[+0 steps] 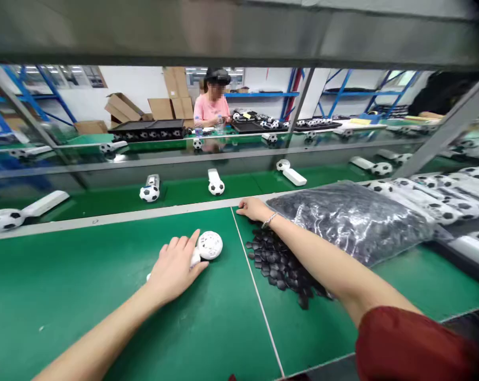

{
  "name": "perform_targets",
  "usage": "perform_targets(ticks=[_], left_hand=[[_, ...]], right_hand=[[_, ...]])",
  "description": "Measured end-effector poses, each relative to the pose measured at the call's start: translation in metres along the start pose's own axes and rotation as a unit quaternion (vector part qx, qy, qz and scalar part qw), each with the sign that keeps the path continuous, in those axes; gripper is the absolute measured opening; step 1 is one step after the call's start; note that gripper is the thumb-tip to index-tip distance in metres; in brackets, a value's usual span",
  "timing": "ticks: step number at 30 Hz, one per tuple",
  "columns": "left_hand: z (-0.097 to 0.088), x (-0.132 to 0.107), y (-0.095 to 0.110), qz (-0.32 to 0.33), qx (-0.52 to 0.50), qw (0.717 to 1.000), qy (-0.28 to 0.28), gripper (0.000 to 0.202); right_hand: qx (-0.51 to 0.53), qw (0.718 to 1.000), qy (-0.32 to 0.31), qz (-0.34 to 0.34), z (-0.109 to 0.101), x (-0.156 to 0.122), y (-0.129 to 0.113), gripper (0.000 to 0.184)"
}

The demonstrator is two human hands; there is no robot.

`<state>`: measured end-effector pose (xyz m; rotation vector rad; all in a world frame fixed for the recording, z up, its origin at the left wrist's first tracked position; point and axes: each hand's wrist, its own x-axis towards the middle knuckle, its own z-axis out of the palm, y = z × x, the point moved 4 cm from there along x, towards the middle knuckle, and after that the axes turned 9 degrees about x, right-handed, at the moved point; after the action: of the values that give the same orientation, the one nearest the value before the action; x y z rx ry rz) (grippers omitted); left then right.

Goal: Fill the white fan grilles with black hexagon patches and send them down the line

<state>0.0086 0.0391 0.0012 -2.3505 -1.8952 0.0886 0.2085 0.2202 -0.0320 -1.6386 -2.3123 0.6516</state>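
Note:
My left hand (172,267) is closed over the handle of a white handheld unit with a round head, which lies on the green table (84,286). The round white head (210,245) shows past my fingers, with small openings and dark marks on its face; most of the handle is under my palm. My right hand (253,209) is at the table's far edge with its fingertips pinched together. Whatever they hold, if anything, is too small to make out. Below that wrist lies a loose pile of small black pieces (277,259), several of them hexagon-like.
A clear plastic bag (354,219) full of black pieces lies right of the pile. Football-headed white units (216,182) lie along the green belt (247,185) beyond the table. More units (441,206) are heaped at right. A co-worker (212,103) sits opposite; a metal beam (239,32) crosses overhead.

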Motion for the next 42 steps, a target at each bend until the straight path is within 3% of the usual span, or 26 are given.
perform_targets(ticks=[8,11,15,20,27,36,39,42], left_hand=[[-0.001,0.001,0.003,-0.005,-0.036,0.999,-0.027,0.067],[-0.004,0.001,0.008,0.008,-0.076,0.996,-0.037,0.067],[-0.010,0.008,0.014,0.028,-0.132,0.991,-0.015,0.073],[-0.006,0.019,0.013,0.042,-0.211,0.977,-0.016,0.069],[-0.001,0.016,0.014,0.022,-0.249,0.968,-0.019,0.068],[-0.004,0.014,0.020,0.026,-0.226,0.974,-0.017,0.066],[-0.003,0.014,0.020,0.022,-0.231,0.972,-0.018,0.066],[-0.003,0.014,0.019,0.020,-0.236,0.971,-0.021,0.061]], right_hand=[[0.042,0.997,0.031,-0.059,-0.010,-0.016,-0.020,0.010],[0.084,0.991,0.034,-0.096,-0.019,-0.043,-0.037,0.013],[0.178,0.971,-0.007,-0.162,-0.022,-0.089,-0.062,0.008],[0.253,0.934,-0.020,-0.253,-0.009,-0.124,-0.078,0.003],[0.278,0.920,-0.009,-0.277,0.015,-0.126,-0.078,0.004],[0.117,0.922,-0.014,-0.369,0.013,-0.138,-0.088,0.016],[0.124,0.924,-0.002,-0.361,0.014,-0.137,-0.087,0.013],[0.190,0.931,0.029,-0.311,0.015,-0.131,-0.082,0.003]])
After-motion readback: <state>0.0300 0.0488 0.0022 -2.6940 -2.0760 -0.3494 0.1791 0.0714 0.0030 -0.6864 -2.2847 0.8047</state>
